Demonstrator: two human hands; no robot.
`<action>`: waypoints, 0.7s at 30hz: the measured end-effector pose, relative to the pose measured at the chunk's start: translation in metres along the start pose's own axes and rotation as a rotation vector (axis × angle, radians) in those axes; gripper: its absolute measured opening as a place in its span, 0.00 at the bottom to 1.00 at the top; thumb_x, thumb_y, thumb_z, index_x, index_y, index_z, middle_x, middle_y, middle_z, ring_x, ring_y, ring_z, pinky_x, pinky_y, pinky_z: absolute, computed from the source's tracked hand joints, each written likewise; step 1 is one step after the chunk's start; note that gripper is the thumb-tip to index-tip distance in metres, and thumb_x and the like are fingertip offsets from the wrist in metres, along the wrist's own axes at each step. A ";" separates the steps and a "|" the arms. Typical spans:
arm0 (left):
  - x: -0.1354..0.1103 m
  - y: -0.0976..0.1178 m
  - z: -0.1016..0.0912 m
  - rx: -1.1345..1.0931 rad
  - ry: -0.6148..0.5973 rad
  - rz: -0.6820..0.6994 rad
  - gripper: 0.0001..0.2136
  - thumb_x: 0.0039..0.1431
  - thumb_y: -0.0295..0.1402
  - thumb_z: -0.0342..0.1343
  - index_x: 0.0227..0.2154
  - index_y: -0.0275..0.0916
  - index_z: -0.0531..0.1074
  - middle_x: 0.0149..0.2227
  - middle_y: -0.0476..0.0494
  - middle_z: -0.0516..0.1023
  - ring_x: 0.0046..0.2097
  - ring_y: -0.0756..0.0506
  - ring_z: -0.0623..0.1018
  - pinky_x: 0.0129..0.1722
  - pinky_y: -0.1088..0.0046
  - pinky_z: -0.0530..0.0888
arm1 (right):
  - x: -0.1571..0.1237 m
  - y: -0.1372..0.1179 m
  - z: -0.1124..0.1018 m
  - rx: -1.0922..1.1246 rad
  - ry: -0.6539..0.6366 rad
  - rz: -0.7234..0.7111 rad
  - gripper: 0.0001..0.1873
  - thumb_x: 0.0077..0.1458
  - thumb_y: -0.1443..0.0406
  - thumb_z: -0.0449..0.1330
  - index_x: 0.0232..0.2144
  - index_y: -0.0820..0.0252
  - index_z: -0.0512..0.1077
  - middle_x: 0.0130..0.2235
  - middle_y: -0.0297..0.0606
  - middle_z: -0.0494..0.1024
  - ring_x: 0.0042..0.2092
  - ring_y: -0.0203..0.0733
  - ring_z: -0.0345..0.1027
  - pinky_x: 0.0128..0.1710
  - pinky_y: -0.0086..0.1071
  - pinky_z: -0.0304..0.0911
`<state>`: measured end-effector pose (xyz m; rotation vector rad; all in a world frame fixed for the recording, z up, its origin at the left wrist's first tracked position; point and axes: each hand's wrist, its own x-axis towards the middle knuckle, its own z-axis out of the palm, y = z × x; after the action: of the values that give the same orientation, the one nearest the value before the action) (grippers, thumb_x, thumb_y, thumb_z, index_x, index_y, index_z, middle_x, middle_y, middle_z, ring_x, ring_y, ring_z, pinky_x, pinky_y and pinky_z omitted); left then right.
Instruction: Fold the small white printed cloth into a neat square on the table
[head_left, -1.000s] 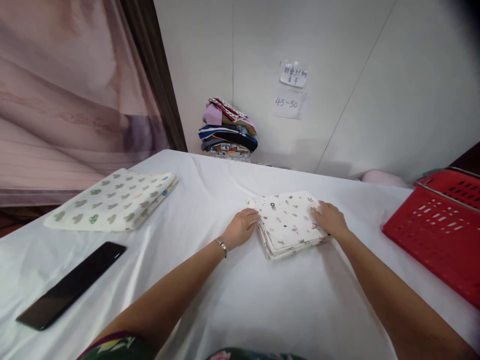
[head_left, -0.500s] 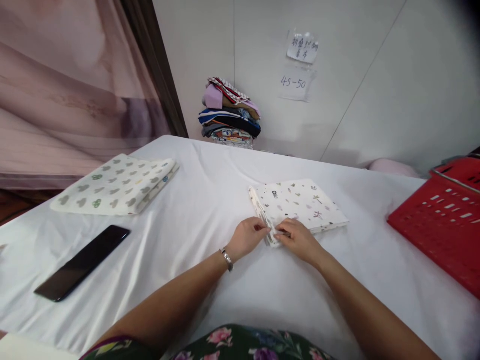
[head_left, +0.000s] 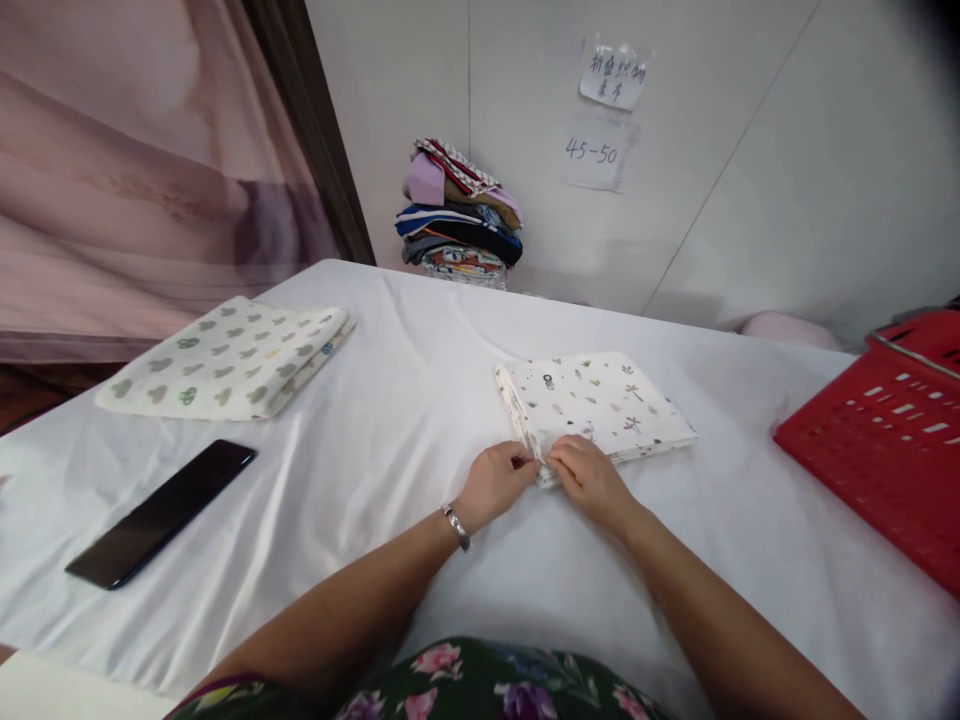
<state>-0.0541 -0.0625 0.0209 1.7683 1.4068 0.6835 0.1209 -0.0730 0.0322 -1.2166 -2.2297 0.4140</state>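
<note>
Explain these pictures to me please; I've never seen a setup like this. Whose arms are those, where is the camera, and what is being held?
There is no machine here: the arms belong to a person working bare-handed. Every picture comes from one camera worn on that person's head, looking forward and down, so you see roughly what they see.

The left hand, with a bracelet at its wrist, and the right hand meet at the near left corner of a folded patterned cloth, pinching it between their fingers.

That cloth lies on a white-covered table. Toward the left are another folded cloth and, nearer the person, a black phone. At the right edge is a red basket.
</note>
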 end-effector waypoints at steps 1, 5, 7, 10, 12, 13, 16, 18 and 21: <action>0.000 -0.001 0.000 0.000 0.001 0.009 0.09 0.51 0.37 0.50 0.22 0.38 0.69 0.24 0.52 0.71 0.27 0.51 0.69 0.27 0.77 0.63 | 0.000 0.000 -0.001 -0.001 -0.025 -0.023 0.09 0.59 0.65 0.48 0.29 0.58 0.67 0.32 0.38 0.70 0.35 0.40 0.61 0.36 0.34 0.58; -0.002 -0.003 -0.003 -0.002 -0.009 0.066 0.08 0.51 0.35 0.49 0.24 0.39 0.71 0.26 0.52 0.73 0.30 0.50 0.70 0.29 0.77 0.64 | -0.001 0.002 -0.005 0.002 -0.077 -0.061 0.05 0.54 0.64 0.56 0.35 0.58 0.68 0.37 0.39 0.71 0.39 0.42 0.63 0.38 0.36 0.60; -0.002 -0.003 -0.005 -0.006 -0.028 0.092 0.08 0.51 0.33 0.49 0.25 0.40 0.71 0.27 0.52 0.73 0.30 0.50 0.70 0.30 0.77 0.65 | -0.002 0.003 -0.006 0.010 -0.078 -0.056 0.06 0.53 0.65 0.56 0.36 0.57 0.68 0.38 0.40 0.71 0.40 0.43 0.64 0.38 0.37 0.60; -0.003 -0.002 -0.007 -0.017 -0.047 0.117 0.07 0.51 0.33 0.49 0.27 0.40 0.72 0.28 0.52 0.74 0.31 0.51 0.71 0.31 0.77 0.65 | -0.003 0.005 -0.005 0.054 -0.057 -0.019 0.06 0.54 0.65 0.56 0.36 0.56 0.69 0.37 0.40 0.71 0.40 0.42 0.64 0.38 0.36 0.62; -0.003 -0.002 -0.007 -0.018 -0.047 0.123 0.07 0.51 0.33 0.50 0.27 0.40 0.72 0.29 0.52 0.74 0.31 0.50 0.71 0.31 0.77 0.66 | -0.002 0.006 -0.004 0.076 -0.055 -0.009 0.06 0.55 0.65 0.55 0.36 0.56 0.69 0.37 0.39 0.71 0.39 0.42 0.65 0.38 0.36 0.62; -0.003 -0.001 -0.007 -0.016 -0.047 0.125 0.07 0.51 0.33 0.50 0.27 0.40 0.73 0.29 0.52 0.74 0.31 0.50 0.71 0.31 0.76 0.66 | -0.002 0.007 -0.004 0.082 -0.058 -0.010 0.06 0.56 0.65 0.54 0.36 0.56 0.69 0.37 0.39 0.71 0.39 0.42 0.65 0.38 0.36 0.62; -0.004 -0.001 -0.007 -0.007 -0.047 0.125 0.07 0.51 0.34 0.51 0.27 0.40 0.73 0.30 0.52 0.74 0.32 0.50 0.71 0.32 0.76 0.66 | -0.002 0.007 -0.003 0.088 -0.051 -0.005 0.07 0.58 0.66 0.51 0.35 0.56 0.69 0.36 0.39 0.71 0.39 0.40 0.64 0.38 0.35 0.61; -0.005 -0.001 -0.006 -0.002 -0.042 0.122 0.07 0.51 0.36 0.52 0.27 0.40 0.73 0.30 0.51 0.74 0.32 0.50 0.71 0.32 0.76 0.67 | -0.002 0.008 -0.003 0.086 -0.045 0.006 0.06 0.58 0.66 0.51 0.34 0.57 0.69 0.35 0.38 0.71 0.38 0.40 0.64 0.38 0.35 0.61; -0.004 -0.002 -0.004 0.007 -0.031 0.117 0.07 0.50 0.37 0.53 0.27 0.40 0.73 0.30 0.51 0.74 0.32 0.50 0.71 0.32 0.76 0.67 | -0.003 0.008 -0.003 0.083 -0.045 0.024 0.05 0.55 0.65 0.54 0.34 0.56 0.69 0.36 0.38 0.71 0.39 0.41 0.64 0.37 0.34 0.61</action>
<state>-0.0595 -0.0653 0.0220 1.8705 1.2946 0.7093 0.1292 -0.0710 0.0292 -1.2027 -2.2145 0.5422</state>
